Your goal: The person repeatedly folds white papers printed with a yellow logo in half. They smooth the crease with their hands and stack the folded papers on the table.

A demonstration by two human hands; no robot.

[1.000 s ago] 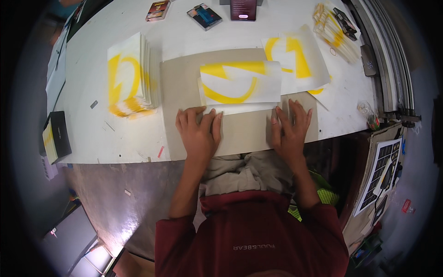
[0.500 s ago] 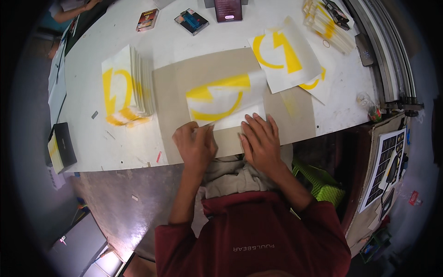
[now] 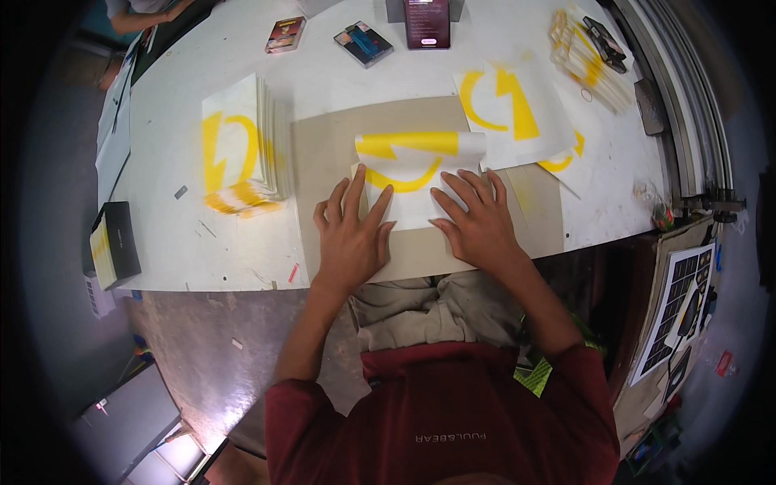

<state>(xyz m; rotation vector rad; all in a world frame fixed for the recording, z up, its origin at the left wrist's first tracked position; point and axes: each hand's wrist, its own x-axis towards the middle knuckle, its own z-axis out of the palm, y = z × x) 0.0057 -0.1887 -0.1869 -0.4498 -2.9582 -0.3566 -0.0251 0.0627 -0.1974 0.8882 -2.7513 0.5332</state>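
Observation:
A white sheet with yellow shapes [image 3: 412, 174] lies folded on a grey cardboard board [image 3: 323, 162] at the table's near edge. My left hand [image 3: 352, 230] presses flat on the sheet's left lower part, fingers spread. My right hand [image 3: 477, 218] presses flat on its right lower part. The sheet's far edge is folded over toward me, showing a yellow band. Neither hand grips anything.
A stack of white sheets with yellow marks [image 3: 238, 149] stands left of the board. More printed sheets [image 3: 509, 113] lie at the right. A black book [image 3: 113, 242], small boxes [image 3: 364, 42] and a dark device [image 3: 427, 16] sit on the white table [image 3: 162, 242]. Another person's arm [image 3: 141, 12] is at the far left.
Both hands slid inward from the board's near edge onto the sheet. The sheet's far edge has been folded toward me.

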